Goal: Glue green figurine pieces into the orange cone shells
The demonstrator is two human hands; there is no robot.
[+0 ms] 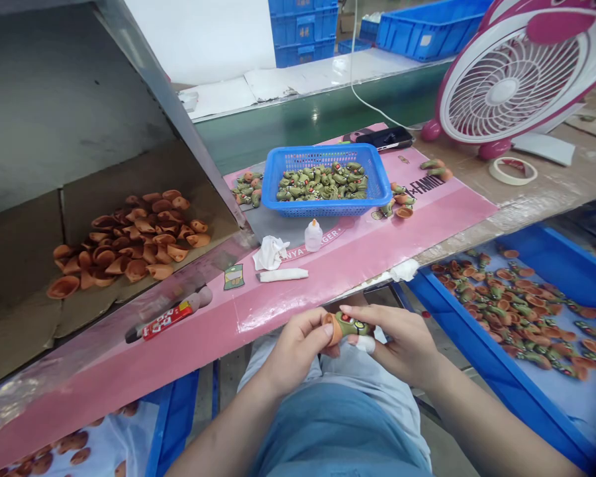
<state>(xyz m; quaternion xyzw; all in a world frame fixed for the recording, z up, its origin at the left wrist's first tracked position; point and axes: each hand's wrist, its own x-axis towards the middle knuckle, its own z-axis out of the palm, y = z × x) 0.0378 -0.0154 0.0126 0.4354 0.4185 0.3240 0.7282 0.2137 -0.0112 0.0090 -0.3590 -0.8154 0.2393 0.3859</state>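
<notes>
Just in front of the blue basket [322, 208], past the near edge of the pink mat [288, 301], a green figure [348, 323] lies between the two hands, an orange cup [333, 330] at its left end. The left hand [302, 341] is curled closed, thumb and fingers pinching the cup; the right hand [402, 338], one digit wrapped in white, bends around the green body and grips it. To the basket's right, dark capitals [430, 185] on the mat read FAMIL, the word's end unclear. Before the basket, pale lettering [294, 253] shows NYA and RGER, partly hidden by a bottle [314, 237]. Left of the basket, a red tube [166, 320] bears print too small to read, as do crates [305, 26] behind it
</notes>
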